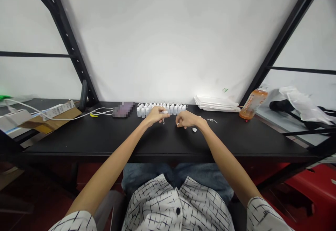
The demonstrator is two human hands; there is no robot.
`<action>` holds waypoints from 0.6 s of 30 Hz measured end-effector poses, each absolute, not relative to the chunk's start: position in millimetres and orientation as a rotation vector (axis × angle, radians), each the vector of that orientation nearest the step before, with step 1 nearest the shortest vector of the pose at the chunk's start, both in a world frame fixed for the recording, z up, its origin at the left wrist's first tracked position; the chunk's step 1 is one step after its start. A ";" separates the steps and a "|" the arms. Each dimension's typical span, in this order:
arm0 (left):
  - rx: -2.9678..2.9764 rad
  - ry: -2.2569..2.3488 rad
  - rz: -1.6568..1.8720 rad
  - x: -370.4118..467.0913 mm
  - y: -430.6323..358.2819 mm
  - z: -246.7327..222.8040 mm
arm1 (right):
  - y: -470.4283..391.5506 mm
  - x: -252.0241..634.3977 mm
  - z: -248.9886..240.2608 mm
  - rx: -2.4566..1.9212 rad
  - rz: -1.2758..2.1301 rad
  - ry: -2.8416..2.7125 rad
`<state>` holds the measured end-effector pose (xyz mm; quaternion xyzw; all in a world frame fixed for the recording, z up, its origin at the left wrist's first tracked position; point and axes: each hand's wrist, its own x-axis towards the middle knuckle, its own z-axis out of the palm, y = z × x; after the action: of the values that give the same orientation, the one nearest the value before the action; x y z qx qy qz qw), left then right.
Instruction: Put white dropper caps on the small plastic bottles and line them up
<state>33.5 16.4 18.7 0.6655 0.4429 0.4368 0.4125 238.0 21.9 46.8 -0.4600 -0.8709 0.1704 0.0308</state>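
Several small white bottles [143, 112] stand in rows at the back middle of the black table, with white cords on top. In front of them my left hand [156, 115] is closed on a small white bottle [164, 112], which lies sideways with a white cord hanging below. To its right my right hand [185, 119] is closed, fingers bent down, with a small white bit at the fingertips that I cannot make out. A small white piece [194, 130] lies on the table just below my right hand, and a curled white cord [212, 120] lies further right.
A stack of white sheets [216, 104] lies at the back right, beside an orange bottle [253, 103]. At the back left are a purple item [123, 109] and a white cable [78, 117]. Cardboard [49, 120] and a power strip [15, 120] sit far left.
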 end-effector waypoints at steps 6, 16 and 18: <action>1.751 1.129 1.010 34.4 17.8 16.0 | 28.9 241.0 44.4 -1.116 0.629 -2.247; 1.976 1.172 1.017 36.4 24.8 6.6 | 26.7 228.1 33.9 -0.889 0.747 -2.164; 1.996 1.181 0.989 36.5 26.4 4.0 | 27.0 227.6 32.9 -0.896 0.729 -2.167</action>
<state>36.5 26.4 4.0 0.7539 0.4462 0.3735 0.3051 227.6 27.0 32.9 -0.3438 -0.8310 0.2794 0.3364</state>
